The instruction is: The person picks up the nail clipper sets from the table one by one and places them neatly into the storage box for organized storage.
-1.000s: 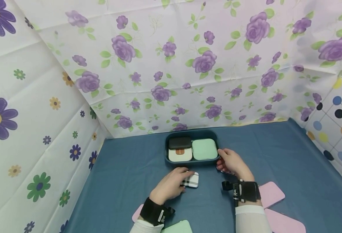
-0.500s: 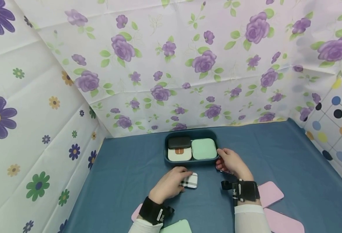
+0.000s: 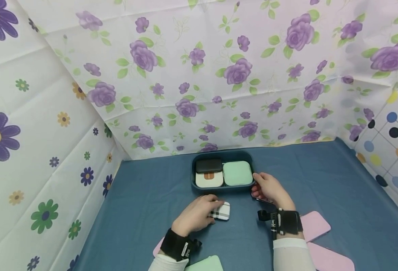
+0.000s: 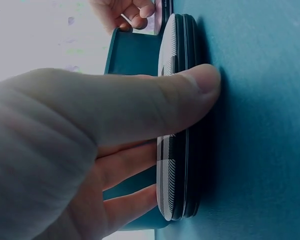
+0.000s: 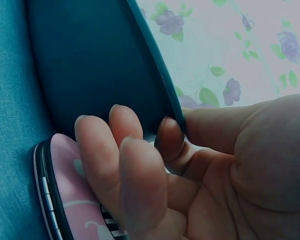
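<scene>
My left hand [image 3: 195, 215] holds a slim compact case [image 3: 223, 211] with a black, grey and white plaid cover, low over the blue cloth in front of the bin. In the left wrist view the thumb lies across the layered edge, while other fingers reach the plaid face. My right hand [image 3: 271, 191] pinches the right rim of a dark teal oblong bin [image 5: 100, 55] between thumb and forefinger. Below its loosely curled fingers lies a pink patterned compact case [image 5: 70, 185] with a hinge. The bin contains a mint green case [image 3: 237, 173], a white one [image 3: 202, 182] and a black one [image 3: 209, 165].
Two pink flat items [image 3: 315, 226] lie by the right forearm. A mint green item [image 3: 205, 264] is at the front, and another pink piece [image 3: 158, 246] shows beside the left wrist. Flower-patterned sheets [image 3: 185, 75] rise behind the cloth and at the left.
My left hand and the plaid case have shifted very slightly left and toward me. The right hand keeps its pinch on the bin's rim, and the bin stays in place.
</scene>
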Available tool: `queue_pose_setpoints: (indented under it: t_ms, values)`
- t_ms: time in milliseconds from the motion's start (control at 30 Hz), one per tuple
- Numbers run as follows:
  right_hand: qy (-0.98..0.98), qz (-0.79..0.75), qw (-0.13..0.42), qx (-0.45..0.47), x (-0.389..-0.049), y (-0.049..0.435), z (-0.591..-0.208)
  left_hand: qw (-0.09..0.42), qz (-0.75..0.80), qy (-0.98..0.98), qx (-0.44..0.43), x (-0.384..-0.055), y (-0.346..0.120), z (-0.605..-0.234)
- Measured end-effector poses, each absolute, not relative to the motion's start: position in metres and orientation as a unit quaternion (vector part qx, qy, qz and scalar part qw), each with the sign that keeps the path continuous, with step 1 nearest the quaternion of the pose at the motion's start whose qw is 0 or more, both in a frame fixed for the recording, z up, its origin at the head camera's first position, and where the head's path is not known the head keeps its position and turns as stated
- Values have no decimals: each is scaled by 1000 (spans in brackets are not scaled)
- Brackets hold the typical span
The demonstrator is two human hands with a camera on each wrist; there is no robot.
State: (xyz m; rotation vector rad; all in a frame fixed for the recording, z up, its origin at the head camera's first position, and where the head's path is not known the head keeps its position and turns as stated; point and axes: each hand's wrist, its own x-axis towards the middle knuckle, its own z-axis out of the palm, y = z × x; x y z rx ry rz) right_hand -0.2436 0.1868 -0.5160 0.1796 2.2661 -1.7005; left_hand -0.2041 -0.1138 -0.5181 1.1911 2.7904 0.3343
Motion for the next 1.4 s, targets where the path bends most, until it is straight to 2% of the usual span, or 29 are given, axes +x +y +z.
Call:
queue_pose_setpoints:
  t_ms: [567,833,1133,1400]
  values:
    - [788,-594,147,65,-233,180,-521,92,157,900,396,-193,-126,-504]
    - [787,-597,141,67,-238,181,-519,48,188,882,429,-194,-126,-489]
    - [790,-593,144,65,-242,183,-517,4,211,882,421,-198,-132,-487]
    - [789,-594,143,65,-242,185,-517,-4,203,892,403,-209,-137,-480]
